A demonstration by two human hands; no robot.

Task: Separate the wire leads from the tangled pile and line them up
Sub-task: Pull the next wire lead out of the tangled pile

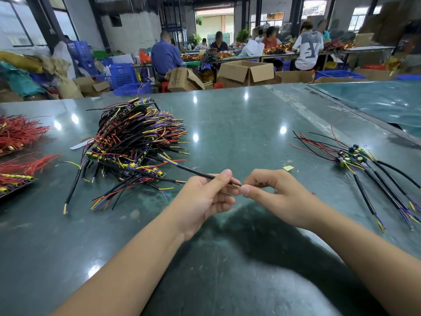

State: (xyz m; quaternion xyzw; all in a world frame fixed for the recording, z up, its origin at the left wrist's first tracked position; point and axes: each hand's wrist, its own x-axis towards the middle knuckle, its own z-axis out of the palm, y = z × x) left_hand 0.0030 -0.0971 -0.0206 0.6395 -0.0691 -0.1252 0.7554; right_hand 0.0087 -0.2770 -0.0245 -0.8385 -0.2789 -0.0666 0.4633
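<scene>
Behind the green worktable (227, 115) I see seated workers and open cartons. My left hand (205, 197) curls around a black cable (196, 171) running out of the tangled pile (134, 137), thumb pressing it down. My right hand (273, 195) pinches the cable's coloured leads (237, 184) at its stripped end — fingertips closed tight. Right of the pile, well apart, lies a row of sorted leads (373, 169).

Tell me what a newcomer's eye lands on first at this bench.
First, the tangled pile of black, red, yellow and purple wire leads at centre left of the green table. Next, the left hand and right hand in front, both pinching one black lead. At right lies a smaller fanned-out group.
</scene>
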